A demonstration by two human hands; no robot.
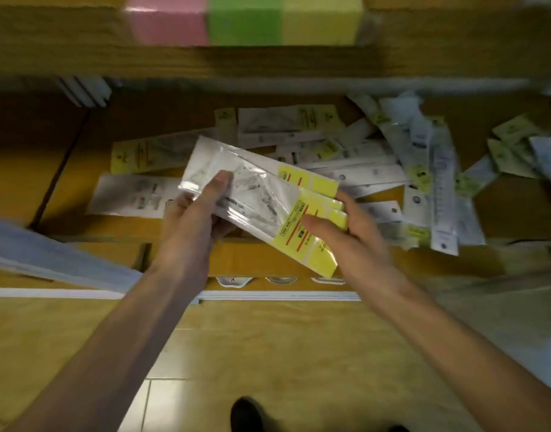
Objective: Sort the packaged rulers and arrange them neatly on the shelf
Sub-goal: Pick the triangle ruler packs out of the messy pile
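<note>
A small stack of packaged rulers (261,194), clear bags with yellow header cards, is held slantwise above the shelf's front edge. My left hand (193,219) grips its clear upper-left end, thumb on top. My right hand (345,235) holds the yellow lower-right end, thumb over the label and fingers behind. Several more packaged rulers (361,163) lie scattered on the wooden shelf (74,169), mostly centre and right, overlapping at odd angles. The frame is blurred.
A higher shelf board (268,63) crosses the top, carrying pink, green and yellow blocks (243,23). White flat packs (84,92) stand at back left. A pale blue-white sheet (49,260) juts in at left. Below are a lower shelf and floor tiles.
</note>
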